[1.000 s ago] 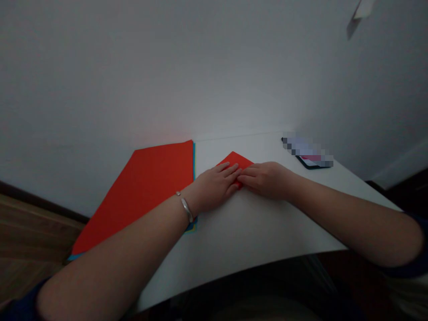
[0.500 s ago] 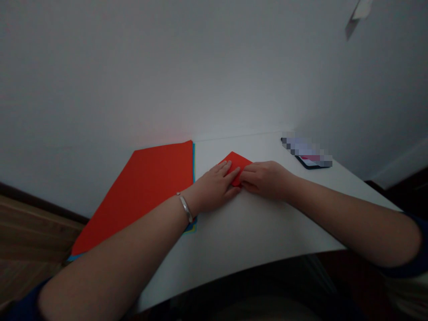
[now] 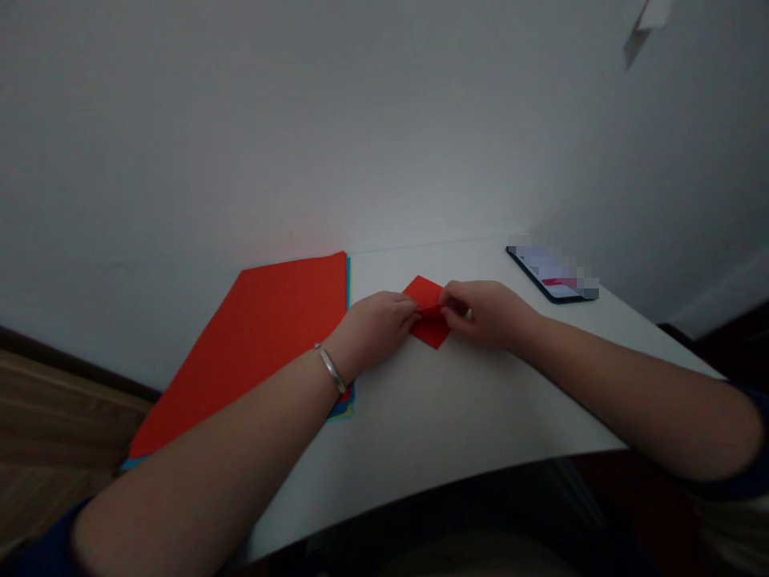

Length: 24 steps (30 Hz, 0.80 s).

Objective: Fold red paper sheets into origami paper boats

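White tabletop (image 3: 456,401), dim light. Folded paper (image 3: 431,330) at frame centre, pinched at its edges by left hand (image 3: 376,327) and right hand (image 3: 489,312), fingers closed. Risk, judged: uneven pull skews the crease or tears it.

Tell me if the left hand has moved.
Yes: the left hand drew back slightly toward the big red sheet, its fingers now curled on the small red paper.
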Tool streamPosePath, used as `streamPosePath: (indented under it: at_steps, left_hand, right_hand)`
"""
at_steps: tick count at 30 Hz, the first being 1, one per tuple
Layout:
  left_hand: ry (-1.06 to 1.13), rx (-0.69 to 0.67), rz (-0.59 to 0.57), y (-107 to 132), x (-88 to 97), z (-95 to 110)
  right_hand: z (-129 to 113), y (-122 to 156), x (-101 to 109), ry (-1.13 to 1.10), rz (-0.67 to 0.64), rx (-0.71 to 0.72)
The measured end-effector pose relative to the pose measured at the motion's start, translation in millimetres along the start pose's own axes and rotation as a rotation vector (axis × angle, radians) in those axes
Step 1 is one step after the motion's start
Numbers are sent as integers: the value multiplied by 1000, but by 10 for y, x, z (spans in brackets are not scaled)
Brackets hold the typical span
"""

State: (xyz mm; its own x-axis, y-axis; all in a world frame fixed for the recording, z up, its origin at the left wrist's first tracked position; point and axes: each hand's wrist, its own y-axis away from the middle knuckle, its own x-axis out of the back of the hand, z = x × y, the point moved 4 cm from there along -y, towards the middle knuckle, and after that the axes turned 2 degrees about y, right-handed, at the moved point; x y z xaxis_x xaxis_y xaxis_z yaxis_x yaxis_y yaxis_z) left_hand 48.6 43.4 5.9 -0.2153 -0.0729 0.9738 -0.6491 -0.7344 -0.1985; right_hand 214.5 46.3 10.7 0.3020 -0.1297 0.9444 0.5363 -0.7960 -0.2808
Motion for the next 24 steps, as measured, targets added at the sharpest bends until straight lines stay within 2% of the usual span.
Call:
streamPosePath:
  at_steps: [6, 13, 24]
  left_hand:
    - [1, 57, 1, 1, 2, -50]
    - [-3, 109, 41, 16, 38, -107]
    - [-100, 130, 52, 44, 78, -120]
  right_hand:
    - [74, -26, -11, 235, -109, 94]
    - [165, -29, 68, 309, -155, -18]
    - [281, -61, 59, 179, -145, -145]
